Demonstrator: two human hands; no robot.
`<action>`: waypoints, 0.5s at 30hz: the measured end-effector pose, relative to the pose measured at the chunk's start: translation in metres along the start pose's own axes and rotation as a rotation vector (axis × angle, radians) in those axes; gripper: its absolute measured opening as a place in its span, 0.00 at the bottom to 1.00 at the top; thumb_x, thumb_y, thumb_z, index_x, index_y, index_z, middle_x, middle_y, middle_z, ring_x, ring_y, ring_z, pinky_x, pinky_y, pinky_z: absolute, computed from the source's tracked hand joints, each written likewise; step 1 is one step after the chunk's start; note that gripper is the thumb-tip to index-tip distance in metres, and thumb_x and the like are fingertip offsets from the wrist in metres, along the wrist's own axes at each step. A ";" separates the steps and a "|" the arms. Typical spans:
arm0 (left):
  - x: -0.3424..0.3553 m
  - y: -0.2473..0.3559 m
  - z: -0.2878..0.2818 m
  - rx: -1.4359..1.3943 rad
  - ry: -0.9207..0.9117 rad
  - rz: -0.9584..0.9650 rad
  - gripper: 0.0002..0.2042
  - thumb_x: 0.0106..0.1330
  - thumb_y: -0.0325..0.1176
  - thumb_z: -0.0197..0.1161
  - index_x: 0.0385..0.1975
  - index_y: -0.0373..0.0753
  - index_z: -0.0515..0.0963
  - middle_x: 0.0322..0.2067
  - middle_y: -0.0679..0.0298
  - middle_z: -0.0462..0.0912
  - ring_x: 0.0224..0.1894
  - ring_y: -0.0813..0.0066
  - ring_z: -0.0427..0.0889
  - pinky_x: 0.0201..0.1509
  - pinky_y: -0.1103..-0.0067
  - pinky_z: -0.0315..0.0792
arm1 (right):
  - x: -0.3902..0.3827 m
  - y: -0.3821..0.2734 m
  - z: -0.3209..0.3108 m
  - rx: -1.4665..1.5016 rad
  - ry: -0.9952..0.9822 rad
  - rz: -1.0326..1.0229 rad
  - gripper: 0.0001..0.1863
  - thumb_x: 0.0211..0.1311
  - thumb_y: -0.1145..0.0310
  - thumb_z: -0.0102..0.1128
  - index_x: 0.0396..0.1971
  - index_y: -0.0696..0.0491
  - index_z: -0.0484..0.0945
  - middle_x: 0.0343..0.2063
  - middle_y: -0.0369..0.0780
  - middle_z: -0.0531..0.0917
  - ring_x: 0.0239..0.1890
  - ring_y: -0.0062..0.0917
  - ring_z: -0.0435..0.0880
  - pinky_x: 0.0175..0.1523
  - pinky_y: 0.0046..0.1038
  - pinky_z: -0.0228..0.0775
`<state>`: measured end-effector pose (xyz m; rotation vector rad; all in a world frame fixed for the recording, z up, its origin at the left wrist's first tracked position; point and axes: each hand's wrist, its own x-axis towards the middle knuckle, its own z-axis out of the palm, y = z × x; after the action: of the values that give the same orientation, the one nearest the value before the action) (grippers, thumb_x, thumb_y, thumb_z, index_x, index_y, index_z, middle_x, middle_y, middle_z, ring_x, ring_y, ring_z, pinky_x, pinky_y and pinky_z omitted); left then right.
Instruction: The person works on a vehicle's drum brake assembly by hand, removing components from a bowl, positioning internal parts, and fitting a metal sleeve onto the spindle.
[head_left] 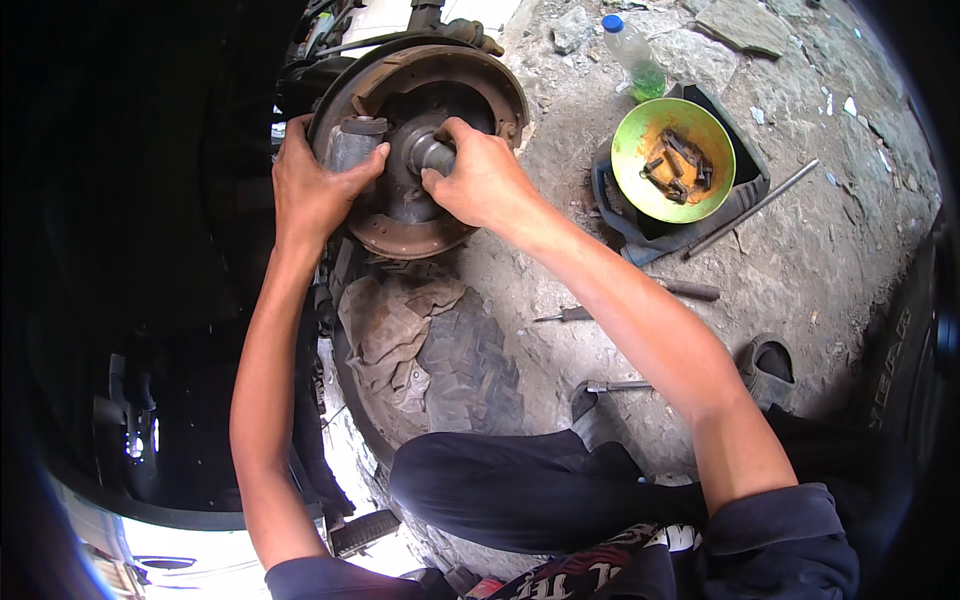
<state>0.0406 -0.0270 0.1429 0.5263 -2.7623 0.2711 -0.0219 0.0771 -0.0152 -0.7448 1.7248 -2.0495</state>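
Observation:
A rusty brake disc (405, 236) with a round hub (406, 198) at its middle sits upper left of centre. On its left side is a grey metal block (352, 148), which looks like a brake caliper. My left hand (318, 180) is wrapped round this block, thumb on its right side and most fingers hidden behind. From the right, my right hand (480, 172) grips the short grey cylindrical part (432, 154) at the hub's centre, thumb and forefinger on opposite sides. Whether that part is loose or fixed, I cannot tell.
A green bowl (628, 130) with several dark metal pieces rests on a black container (752, 180). Behind it stands a blue-capped bottle (634, 62). Around lie a metal rod (755, 208), a screwdriver (572, 314) and a metal bar (620, 385). A rag (385, 325) covers part of a tyre (468, 365).

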 end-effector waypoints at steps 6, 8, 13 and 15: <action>-0.004 0.001 0.008 -0.057 0.072 0.045 0.39 0.47 0.46 0.80 0.55 0.27 0.72 0.48 0.43 0.82 0.52 0.51 0.82 0.58 0.66 0.74 | 0.002 0.000 -0.001 -0.070 0.016 -0.046 0.30 0.52 0.65 0.68 0.56 0.63 0.74 0.39 0.58 0.84 0.46 0.50 0.84 0.54 0.41 0.77; -0.009 -0.001 0.014 -0.071 0.126 0.056 0.40 0.48 0.46 0.80 0.58 0.28 0.72 0.51 0.43 0.80 0.54 0.51 0.81 0.60 0.66 0.73 | 0.003 0.000 -0.002 -0.104 -0.006 -0.031 0.30 0.53 0.65 0.67 0.55 0.63 0.74 0.38 0.58 0.85 0.46 0.50 0.85 0.53 0.42 0.77; -0.022 -0.007 0.041 -0.044 0.369 0.127 0.43 0.48 0.46 0.80 0.62 0.28 0.70 0.55 0.42 0.76 0.59 0.48 0.76 0.63 0.63 0.70 | 0.003 0.001 0.001 -0.161 -0.030 -0.054 0.26 0.54 0.64 0.67 0.52 0.61 0.77 0.37 0.57 0.85 0.46 0.50 0.85 0.54 0.42 0.77; -0.025 -0.005 0.047 -0.047 0.465 0.166 0.41 0.48 0.48 0.80 0.59 0.27 0.72 0.53 0.43 0.78 0.59 0.47 0.75 0.64 0.61 0.69 | 0.004 0.002 0.001 -0.163 -0.011 -0.067 0.25 0.54 0.64 0.67 0.51 0.61 0.77 0.39 0.56 0.85 0.47 0.49 0.84 0.55 0.41 0.76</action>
<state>0.0516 -0.0345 0.0917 0.1887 -2.3512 0.3199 -0.0245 0.0739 -0.0170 -0.8730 1.9022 -1.9609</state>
